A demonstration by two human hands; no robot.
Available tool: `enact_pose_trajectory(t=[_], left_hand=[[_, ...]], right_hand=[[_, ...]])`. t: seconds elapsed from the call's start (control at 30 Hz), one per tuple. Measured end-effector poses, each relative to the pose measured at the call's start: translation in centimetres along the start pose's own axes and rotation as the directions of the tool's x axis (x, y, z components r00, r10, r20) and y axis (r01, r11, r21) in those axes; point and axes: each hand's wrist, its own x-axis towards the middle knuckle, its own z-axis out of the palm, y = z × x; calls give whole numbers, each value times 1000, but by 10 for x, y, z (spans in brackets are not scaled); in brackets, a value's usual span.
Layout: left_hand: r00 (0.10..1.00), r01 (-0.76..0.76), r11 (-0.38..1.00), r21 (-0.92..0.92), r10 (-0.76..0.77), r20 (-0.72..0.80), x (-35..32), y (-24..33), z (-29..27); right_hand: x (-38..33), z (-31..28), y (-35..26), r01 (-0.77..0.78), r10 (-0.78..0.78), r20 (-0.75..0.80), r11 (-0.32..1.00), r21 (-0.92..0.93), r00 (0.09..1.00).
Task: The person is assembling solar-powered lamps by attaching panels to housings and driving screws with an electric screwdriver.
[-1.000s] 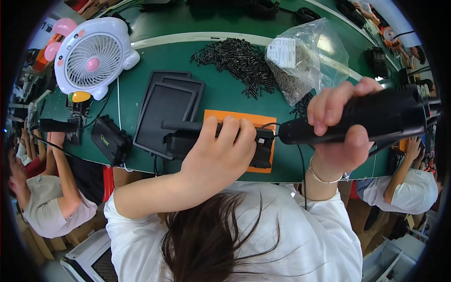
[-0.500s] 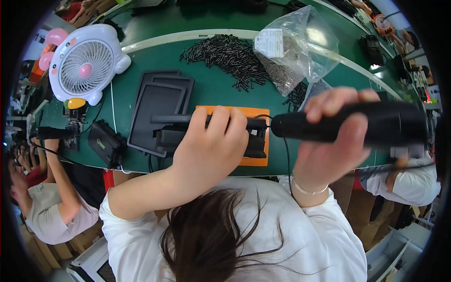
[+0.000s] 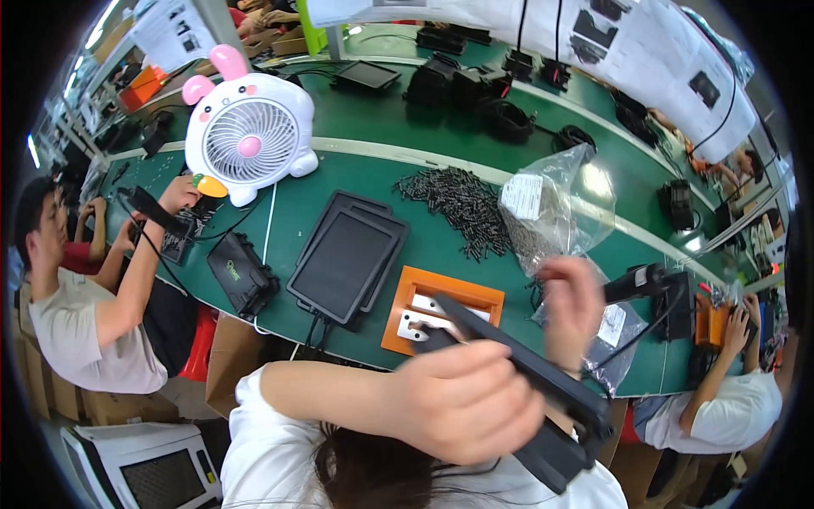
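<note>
My left hand (image 3: 466, 403) is wrapped round a black plastic housing (image 3: 555, 377), held tilted close to my body, above the table's near edge. Its long frame-like side and a second block-like part both show; my fingers hide the middle. Just beyond it sits an orange fixture (image 3: 397, 327) with pale metal blocks inside. My right hand (image 3: 572, 310), smeared by motion, is raised to the right of the fixture. Right beside it is a black electric screwdriver (image 3: 632, 284) with a cable; whether my fingers touch it is unclear.
Stacked black rectangular panels (image 3: 343, 263) lie left of the fixture, near a black case (image 3: 242, 271) and a white fan (image 3: 250, 140). Beyond are a pile of black screws (image 3: 462, 204) and a clear bag (image 3: 543, 212). Co-workers sit on both sides.
My left hand has lifted the housing off the orange fixture toward my body. My right hand no longer visibly grips the screwdriver, now farther right. The view has tilted up.
</note>
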Motion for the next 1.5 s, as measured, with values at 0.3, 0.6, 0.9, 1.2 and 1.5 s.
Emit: enact_pose_trajectory(t=[0.3,0.6,0.9,1.2,1.5], left_hand=[[936,56,998,1,-53,349,-15,-32,-48],[989,62,995,-77,-50,142,-14,-56,-43],[850,430,779,456,-520,87,-58,-156,-84],[590,796,586,148,-807,22,-148,-191,-84],[350,936,336,-103,-919,181,-183,-197,-61]], right_hand=[[41,-8,4,-387,381,103,816,430,919],[29,109,-14,-433,74,645,798,420,761],[110,126,-38,84,-190,620,977,196,761],[361,222,103,-696,658,445,172,697,608],[440,360,194,-511,252,496,699,501,831]])
